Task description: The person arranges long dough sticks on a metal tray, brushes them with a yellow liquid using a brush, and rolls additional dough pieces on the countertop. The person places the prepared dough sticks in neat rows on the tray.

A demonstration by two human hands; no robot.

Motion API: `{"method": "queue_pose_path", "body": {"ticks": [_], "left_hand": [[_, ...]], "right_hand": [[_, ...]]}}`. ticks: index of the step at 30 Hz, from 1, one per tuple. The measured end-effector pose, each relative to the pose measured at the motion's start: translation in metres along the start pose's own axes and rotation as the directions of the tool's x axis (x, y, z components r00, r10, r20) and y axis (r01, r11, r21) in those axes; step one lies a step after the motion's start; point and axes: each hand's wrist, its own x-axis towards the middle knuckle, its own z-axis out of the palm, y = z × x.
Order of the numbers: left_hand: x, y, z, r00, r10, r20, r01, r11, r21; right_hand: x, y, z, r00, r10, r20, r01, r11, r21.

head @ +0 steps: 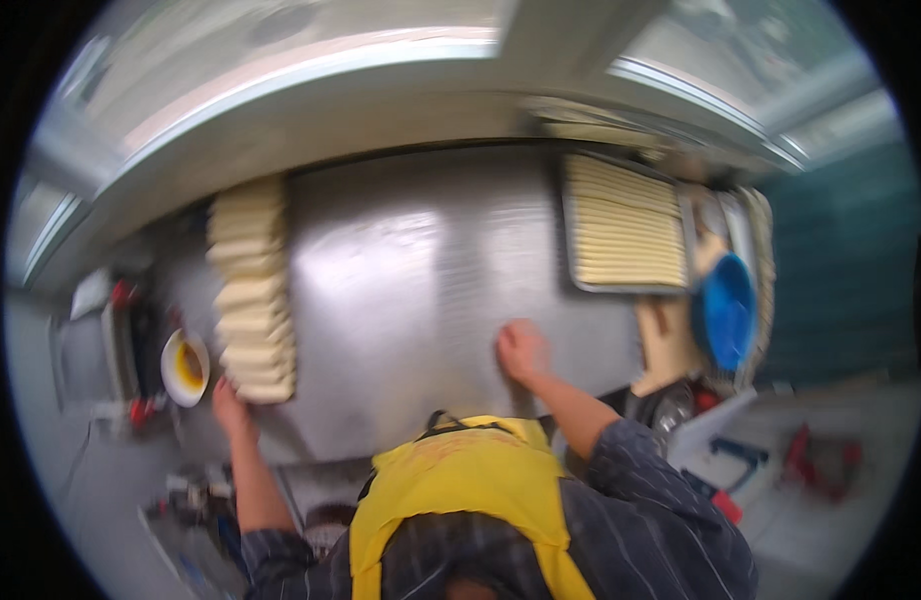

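My left hand (232, 407) is at the near left corner of a long row of pale dough pieces (254, 307), overlapping one another on the steel worktable (370, 315). Its fingertips meet the dough's edge, though whether they grip it is hidden. Just left of that hand, a white bowl (184, 367) contains a yellow-orange liquid, perhaps beaten egg. Over the middle-right of the steel, my right hand (522, 350) has its fingers curled down and is blurred. I see nothing in it, but the palm side is hidden.
A metal tray (629, 289) filled with rows of pale dough strips stands at the back right. Beside it are a blue plastic bowl (729, 311) and a tan board (667, 341). Equipment with red parts (123, 337) stands at the far left. A window ledge (400, 116) runs along the back.
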Motion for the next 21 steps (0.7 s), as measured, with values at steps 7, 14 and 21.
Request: {"method": "queue_pose_path", "body": {"ticks": [7, 14, 21], "left_hand": [[-0.023, 0.028, 0.018, 0.999, 0.014, -0.04, -0.006, 0.98, 0.197], [-0.037, 0.017, 0.016, 0.994, 0.0, -0.112, 0.033, 0.956, 0.293], [-0.035, 0.005, 0.0, 0.99, -0.104, -0.093, 0.131, 0.926, 0.354]], "right_hand": [[0.003, 0.008, 0.003, 0.971, -0.202, -0.129, 0.188, 0.976, -0.113], [0.007, 0.019, 0.008, 0.947, -0.275, -0.168, 0.253, 0.957, -0.141], [0.007, 0.016, 0.007, 0.932, -0.307, -0.193, 0.28, 0.948, -0.153]]}}
